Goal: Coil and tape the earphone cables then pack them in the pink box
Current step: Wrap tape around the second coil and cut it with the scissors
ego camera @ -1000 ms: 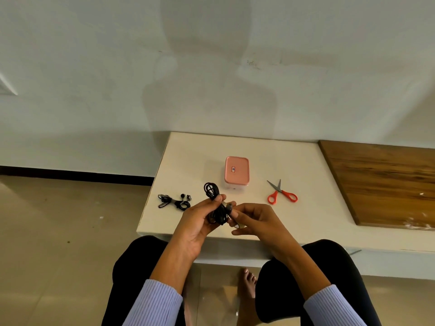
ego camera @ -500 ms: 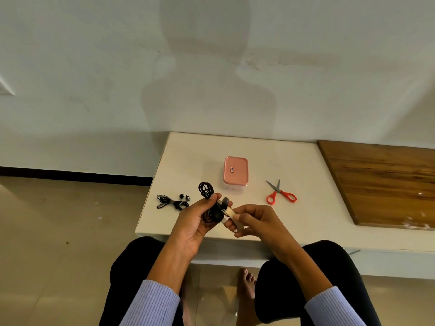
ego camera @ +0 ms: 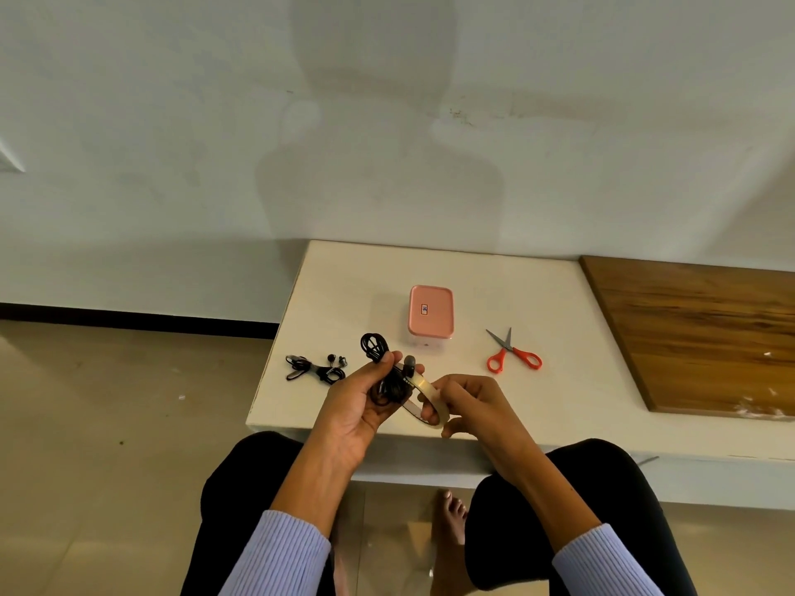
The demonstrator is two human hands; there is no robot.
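Observation:
My left hand (ego camera: 359, 408) grips a coiled black earphone cable (ego camera: 380, 363); a loop of it sticks up above my thumb. My right hand (ego camera: 466, 400) holds a roll of clear tape (ego camera: 423, 402) right against the coil, above the table's near edge. A second black earphone (ego camera: 316, 367) lies bundled on the white table (ego camera: 537, 406) to the left. The pink box (ego camera: 431, 311) stands shut with its lid on, just behind my hands.
Red-handled scissors (ego camera: 514, 354) lie right of the box. A wooden board (ego camera: 697, 333) covers the table's right part. A white wall rises behind the table; tiled floor lies to the left. My knees sit under the near edge.
My right hand has drawn the tape roll out from the coil, so the roll shows plainly now. My left hand has turned the coil a little and shifted left.

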